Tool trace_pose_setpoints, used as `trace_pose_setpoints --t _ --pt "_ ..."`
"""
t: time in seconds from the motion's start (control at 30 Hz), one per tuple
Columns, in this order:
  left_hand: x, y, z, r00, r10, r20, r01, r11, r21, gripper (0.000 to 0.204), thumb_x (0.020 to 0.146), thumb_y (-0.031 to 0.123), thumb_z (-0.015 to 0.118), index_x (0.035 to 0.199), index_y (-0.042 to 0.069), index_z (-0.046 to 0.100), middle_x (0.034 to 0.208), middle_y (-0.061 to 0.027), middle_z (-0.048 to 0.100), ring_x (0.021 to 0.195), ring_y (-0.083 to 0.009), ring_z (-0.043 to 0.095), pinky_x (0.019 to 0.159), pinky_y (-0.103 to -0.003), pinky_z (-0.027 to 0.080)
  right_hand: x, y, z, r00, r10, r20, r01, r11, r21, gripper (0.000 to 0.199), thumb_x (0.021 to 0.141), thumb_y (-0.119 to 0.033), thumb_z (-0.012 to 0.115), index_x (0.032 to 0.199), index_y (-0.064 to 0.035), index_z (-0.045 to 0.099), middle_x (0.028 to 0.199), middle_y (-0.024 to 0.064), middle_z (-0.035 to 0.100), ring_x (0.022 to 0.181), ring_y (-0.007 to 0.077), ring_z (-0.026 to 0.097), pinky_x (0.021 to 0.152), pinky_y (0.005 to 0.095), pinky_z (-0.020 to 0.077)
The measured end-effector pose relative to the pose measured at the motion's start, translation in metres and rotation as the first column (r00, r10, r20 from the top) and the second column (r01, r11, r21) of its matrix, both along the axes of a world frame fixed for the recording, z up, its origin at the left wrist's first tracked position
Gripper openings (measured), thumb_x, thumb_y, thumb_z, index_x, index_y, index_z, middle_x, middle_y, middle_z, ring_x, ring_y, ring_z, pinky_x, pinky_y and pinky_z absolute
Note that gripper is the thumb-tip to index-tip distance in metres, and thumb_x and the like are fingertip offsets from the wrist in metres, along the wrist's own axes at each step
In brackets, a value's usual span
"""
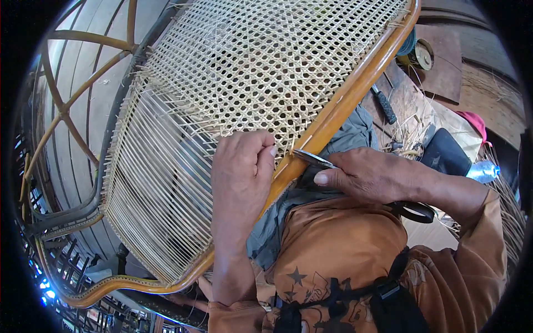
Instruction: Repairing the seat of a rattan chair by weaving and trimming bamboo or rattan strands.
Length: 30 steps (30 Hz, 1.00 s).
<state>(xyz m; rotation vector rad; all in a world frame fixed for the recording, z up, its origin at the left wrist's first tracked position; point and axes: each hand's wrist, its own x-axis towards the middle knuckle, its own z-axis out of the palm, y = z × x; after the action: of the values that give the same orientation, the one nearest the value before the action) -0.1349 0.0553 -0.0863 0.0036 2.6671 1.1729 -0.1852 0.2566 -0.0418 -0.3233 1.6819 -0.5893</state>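
A curved, varnished wooden frame [333, 117] with a woven cane panel [266, 72] lies across my lap. Its upper part has a dense open-hole weave; the lower left has only parallel cane strands [161, 183]. My left hand [244, 166] rests on the weave near the right rail, fingers curled and thumb pressed to the forefinger; what they pinch is hidden. In my right hand [363, 176] is a pair of scissors [312, 159], gripped round the blades. Their metal tip touches the rail just right of my left thumb, and a black handle loop [417, 212] shows below my wrist.
To the right lie a dark-handled tool [384, 106], a tin [423, 54], a black pouch [446, 152], a plastic bottle [483, 172] and loose cane scraps [411, 129]. A bent rattan framework [64, 108] stands at the left.
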Motion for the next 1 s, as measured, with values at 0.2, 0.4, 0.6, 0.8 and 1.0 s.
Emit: trace_pose_setpoints --t 0.2,0.4,0.6,0.8,1.0 --pt "0.005 0.004 0.004 0.997 -0.067 -0.049 0.064 0.996 -0.055 0.014 0.075 0.001 0.063 0.088 0.003 0.059 0.082 -0.0073 0.058 0.081 -0.0239 0.051 0.074 -0.034 0.042 -0.002 -0.006 -0.001 0.996 0.089 -0.031 -0.088 0.996 0.025 0.047 0.098 -0.038 0.033 0.103 0.0026 0.056 0.082 0.0260 0.058 0.081 0.0431 0.060 0.071 0.0484 0.0480" --pt "0.002 0.006 0.002 0.997 -0.061 -0.043 0.059 0.997 -0.049 0.013 0.076 0.000 0.061 0.089 0.003 0.060 0.083 -0.0083 0.059 0.083 -0.0243 0.053 0.075 -0.035 0.043 -0.001 0.000 -0.007 0.975 0.144 -0.167 -0.164 0.980 -0.114 0.049 0.097 -0.039 0.036 0.097 0.0056 0.055 0.082 0.0283 0.057 0.078 0.0426 0.060 0.067 0.0479 0.0480" --pt "-0.009 0.001 0.004 0.995 -0.087 -0.044 0.085 0.995 -0.050 0.010 0.080 0.004 0.059 0.090 0.002 0.060 0.082 -0.0104 0.059 0.080 -0.0250 0.057 0.073 -0.035 0.044 0.007 0.000 -0.004 0.993 0.058 -0.106 -0.060 0.998 -0.018 0.051 0.095 -0.042 0.040 0.096 0.0067 0.055 0.083 0.0295 0.058 0.085 0.0418 0.059 0.073 0.0482 0.0456" --pt "-0.023 0.005 -0.004 0.981 -0.193 -0.006 0.193 0.981 -0.021 0.011 0.079 0.005 0.060 0.090 0.002 0.062 0.081 -0.0097 0.059 0.078 -0.0232 0.057 0.071 -0.033 0.045 0.016 0.025 -0.012 0.916 -0.316 0.246 0.331 0.944 -0.018 0.055 0.094 -0.050 0.039 0.082 0.0018 0.051 0.062 0.0069 0.051 0.055 0.0141 0.054 0.051 0.0293 0.0441" --pt "-0.025 0.006 -0.002 0.978 -0.199 0.063 0.198 0.980 0.023 0.011 0.077 0.006 0.062 0.088 0.002 0.063 0.079 -0.0079 0.059 0.078 -0.0206 0.057 0.072 -0.033 0.044 0.003 0.021 -0.023 0.755 -0.417 0.506 0.470 0.882 0.025 0.051 0.095 -0.048 0.039 0.075 -0.0020 0.051 0.060 0.0017 0.052 0.046 0.0122 0.051 0.044 0.0266 0.0420"
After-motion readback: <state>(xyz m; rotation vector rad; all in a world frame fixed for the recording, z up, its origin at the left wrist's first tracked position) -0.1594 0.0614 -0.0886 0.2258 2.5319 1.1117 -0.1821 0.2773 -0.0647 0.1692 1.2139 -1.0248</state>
